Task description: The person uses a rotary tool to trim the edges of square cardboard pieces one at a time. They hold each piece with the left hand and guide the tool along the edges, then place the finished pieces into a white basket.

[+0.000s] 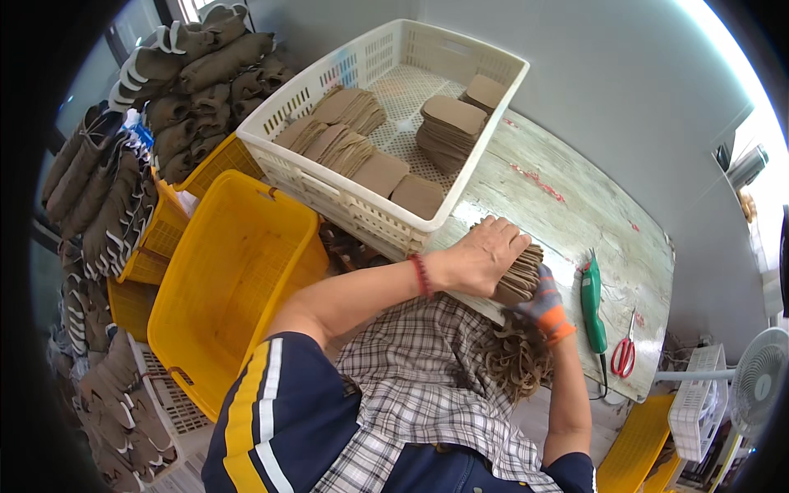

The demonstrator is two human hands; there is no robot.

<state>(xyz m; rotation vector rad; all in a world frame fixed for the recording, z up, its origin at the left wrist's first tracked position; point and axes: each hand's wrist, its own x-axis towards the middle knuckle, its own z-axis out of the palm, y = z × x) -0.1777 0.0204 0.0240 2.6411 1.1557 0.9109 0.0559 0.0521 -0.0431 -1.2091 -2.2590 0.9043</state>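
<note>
At the near edge of the table, a stack of brown fabric pieces (519, 278) stands on edge between my two hands. My bare left hand (481, 256), with a red bracelet at the wrist, presses on its left side, fingers together. In a grey and orange glove, my right hand (544, 306) grips the right end of the same stack. Below it, a bunch of curly brown trimmings (519, 360) hangs by my checked apron (403, 353). To the right of my hands lie a green electric cutting tool (592, 300) and red-handled scissors (625, 353).
A white plastic crate (329, 185) holding several stacks of brown pieces (450, 123) stands behind my left arm. Left of it is a yellow bin (234, 263), with heaped brown shoe uppers (189, 82) beyond. A white fan (758, 374) stands at the right, past the table (575, 205).
</note>
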